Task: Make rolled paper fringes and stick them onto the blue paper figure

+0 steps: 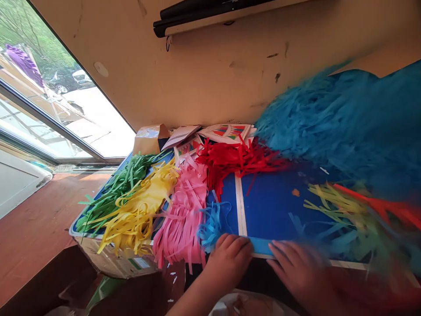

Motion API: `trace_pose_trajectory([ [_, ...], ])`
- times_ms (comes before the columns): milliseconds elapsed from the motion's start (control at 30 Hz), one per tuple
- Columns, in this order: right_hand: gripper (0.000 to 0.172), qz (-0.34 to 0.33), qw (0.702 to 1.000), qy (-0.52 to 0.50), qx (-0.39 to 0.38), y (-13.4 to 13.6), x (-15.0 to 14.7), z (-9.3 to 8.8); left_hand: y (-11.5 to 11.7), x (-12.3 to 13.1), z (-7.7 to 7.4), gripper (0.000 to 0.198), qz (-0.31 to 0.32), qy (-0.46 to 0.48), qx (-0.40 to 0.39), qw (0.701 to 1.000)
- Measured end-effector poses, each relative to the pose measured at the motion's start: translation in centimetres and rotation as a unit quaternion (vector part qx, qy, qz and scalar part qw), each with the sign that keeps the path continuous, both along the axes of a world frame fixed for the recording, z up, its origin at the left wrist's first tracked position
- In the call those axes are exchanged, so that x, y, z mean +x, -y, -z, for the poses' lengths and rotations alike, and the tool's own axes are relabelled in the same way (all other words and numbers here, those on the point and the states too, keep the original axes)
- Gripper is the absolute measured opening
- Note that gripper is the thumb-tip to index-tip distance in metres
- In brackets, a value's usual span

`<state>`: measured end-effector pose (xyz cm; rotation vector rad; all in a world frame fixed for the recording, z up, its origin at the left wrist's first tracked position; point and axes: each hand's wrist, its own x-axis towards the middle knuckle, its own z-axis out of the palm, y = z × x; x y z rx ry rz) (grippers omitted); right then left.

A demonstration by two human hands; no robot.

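My left hand curls over a light blue paper band at the near edge of a blue board. My right hand, slightly blurred, rests its spread fingers on that band. Small blue paper curls lie just beyond my left hand. Pink, yellow, green and red paper strips lie in heaps along the board. A large blurred mass of blue fringe fills the upper right. Blurred mixed-colour strips cover the board's right part.
A flattened cardboard box lies under the board's left end. Papers with coloured triangles and a small cardboard box stand at the back against a scuffed wall. A window and wooden floor lie to the left.
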<state>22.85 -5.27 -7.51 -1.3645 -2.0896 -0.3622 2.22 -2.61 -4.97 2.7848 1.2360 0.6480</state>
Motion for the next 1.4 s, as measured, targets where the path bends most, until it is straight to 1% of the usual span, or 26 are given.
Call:
trace_pose_trajectory([
  [67,0.019,-0.023,1.0,0.005,-0.004,-0.2,0.4,0.0,-0.4,-0.1,-0.6,0.018,0.003,-0.038,-0.02,0.999],
  [133,0.02,-0.045,0.999,0.026,-0.005,-0.5,0.9,-0.1,-0.9,-0.1,-1.3,0.017,0.023,-0.079,-0.04,0.996],
  [233,0.02,-0.055,0.997,0.051,-0.014,-1.1,1.5,-0.2,-1.8,-0.1,-2.5,0.024,0.045,-0.112,-0.086,0.989],
  [300,0.021,-0.048,0.997,0.058,-0.033,-1.4,1.6,-0.3,-2.2,0.0,-3.2,0.027,0.035,-0.111,-0.124,0.986],
  [367,0.022,-0.033,0.996,0.054,-0.063,-1.6,1.5,-0.7,-2.6,0.2,-3.6,0.022,0.015,-0.109,-0.154,0.982],
  [433,0.023,-0.008,0.993,0.039,-0.108,-1.7,0.9,-1.2,-2.8,0.5,-3.8,0.017,0.0,-0.115,-0.172,0.978],
  [500,0.021,0.031,0.989,0.02,-0.146,-1.8,0.3,-1.7,-3.0,0.8,-3.7,0.015,-0.005,-0.127,-0.179,0.976],
  [633,0.015,0.1,0.98,-0.001,-0.171,-2.1,-0.9,-2.3,-3.1,1.2,-3.3,0.013,-0.009,-0.154,-0.162,0.975],
  [867,0.008,0.145,0.968,0.034,-0.202,-2.4,-1.4,-2.6,-3.2,1.2,-2.5,0.011,-0.053,-0.18,-0.138,0.972],
  [967,0.006,0.167,0.963,0.055,-0.205,-2.4,-1.7,-2.9,-3.3,1.1,-2.6,0.012,-0.053,-0.195,-0.14,0.969],
  [1067,0.009,0.191,0.958,0.079,-0.199,-2.4,-2.2,-3.4,-3.6,0.9,-3.1,0.011,-0.044,-0.212,-0.156,0.964],
  [1167,0.011,0.197,0.957,0.094,-0.191,-2.5,-2.6,-3.8,-3.9,0.9,-3.6,0.013,-0.034,-0.226,-0.168,0.959],
  [1233,0.012,0.197,0.957,0.099,-0.191,-2.6,-2.7,-3.8,-3.9,0.9,-3.7,0.013,-0.026,-0.233,-0.162,0.958],
  [1333,0.018,0.189,0.961,0.095,-0.175,-2.6,-2.7,-4.0,-3.7,0.8,-3.5,0.013,-0.021,-0.225,-0.116,0.967],
  [1400,0.021,0.148,0.979,0.076,-0.12,-2.3,-2.9,-4.4,-3.4,0.8,-2.9,0.013,-0.025,-0.203,-0.069,0.976],
])
